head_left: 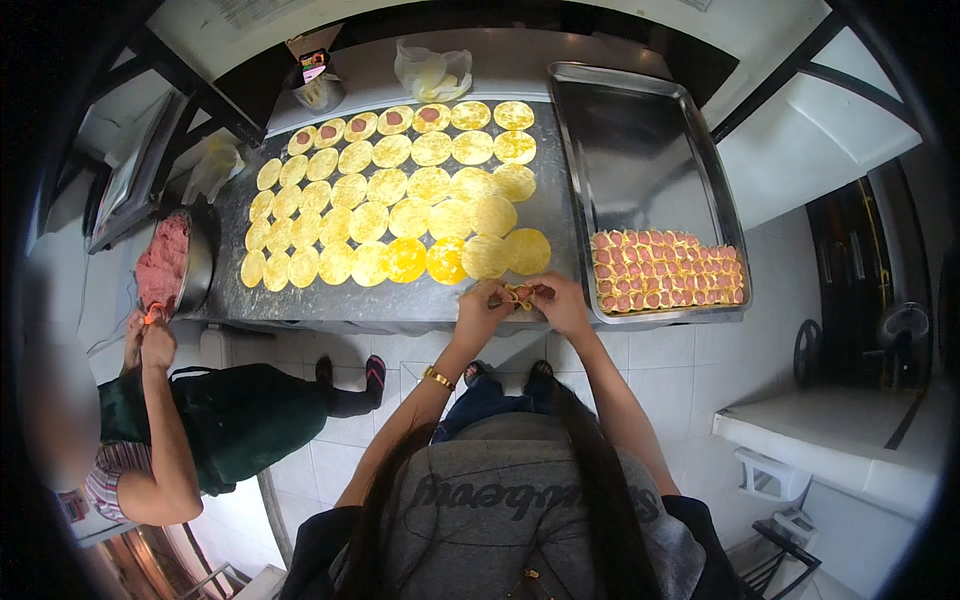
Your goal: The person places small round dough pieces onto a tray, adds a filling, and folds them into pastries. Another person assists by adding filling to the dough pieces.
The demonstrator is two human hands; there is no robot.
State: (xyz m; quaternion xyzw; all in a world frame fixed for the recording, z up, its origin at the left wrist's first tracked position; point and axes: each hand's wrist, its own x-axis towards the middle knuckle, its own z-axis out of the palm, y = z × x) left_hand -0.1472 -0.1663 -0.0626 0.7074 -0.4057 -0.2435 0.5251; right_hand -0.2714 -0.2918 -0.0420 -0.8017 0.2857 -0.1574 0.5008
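At the table's near edge, my left hand (484,307) and my right hand (562,305) pinch a small open-topped dumpling (522,293) between them. Its yellow wrapper is gathered around pink meat filling. Just beyond my fingers, rows of round yellow dough wrappers (409,217) cover the dark tabletop (225,275). Several wrappers in the farthest row carry a dab of meat (393,117); the others are bare. To the right of my hands, a metal tray (650,150) holds tight rows of finished-looking dumplings (668,272) in its near part.
At left, a co-worker's hands (150,335) hold an orange-handled tool over a metal bowl of pink meat (163,258). A clear plastic bag (432,72) and a metal pot (318,92) stand at the back. Another plastic bag (213,167) lies left of the wrappers.
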